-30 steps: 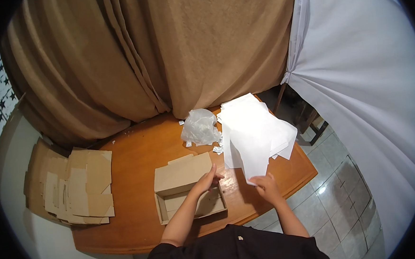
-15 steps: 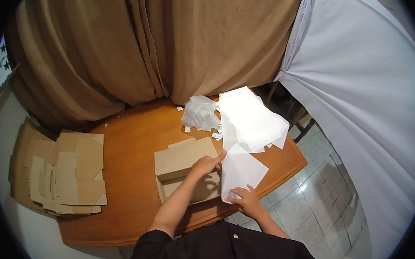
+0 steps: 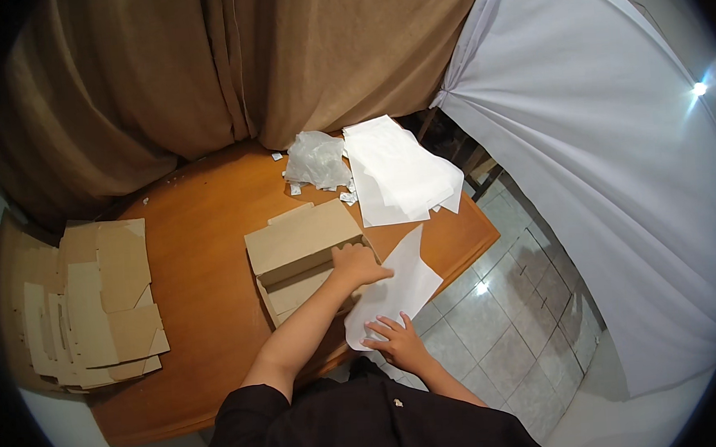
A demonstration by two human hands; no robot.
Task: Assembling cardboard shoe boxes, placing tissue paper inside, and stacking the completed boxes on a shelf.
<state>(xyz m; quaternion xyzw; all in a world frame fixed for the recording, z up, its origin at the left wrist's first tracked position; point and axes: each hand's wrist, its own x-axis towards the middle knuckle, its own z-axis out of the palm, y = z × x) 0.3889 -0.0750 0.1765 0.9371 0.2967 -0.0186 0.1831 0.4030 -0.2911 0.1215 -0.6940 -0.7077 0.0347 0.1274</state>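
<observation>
A white sheet of paper (image 3: 402, 274) stands tilted and bent at the table's front right edge, beside an open cardboard box (image 3: 305, 235). My right hand (image 3: 402, 344) grips the sheet's lower end, fingers spread over its face; the thumb is not clearly seen. Over the box's right side is my left hand (image 3: 359, 264), its fingers reaching to the box's inner edge and its thumb stretched out against the sheet. Those fingers are apart from the thumb, with nothing visible between them. My left forearm crosses in front of the box and hides part of its inside.
A stack of white sheets (image 3: 404, 171) lies at the back right of the wooden table (image 3: 196, 258). Next to it are a crumpled translucent plastic bag (image 3: 317, 159) and several small white packets (image 3: 348, 198). Flattened cardboard pieces (image 3: 92, 301) are piled at the left. Brown curtains (image 3: 136, 73) hang behind.
The sheet has pulled away from the paper stack toward me, and its upper part now bends up. My left hand has shifted onto the box's edge, its fingers off the sheet. The view has turned slightly.
</observation>
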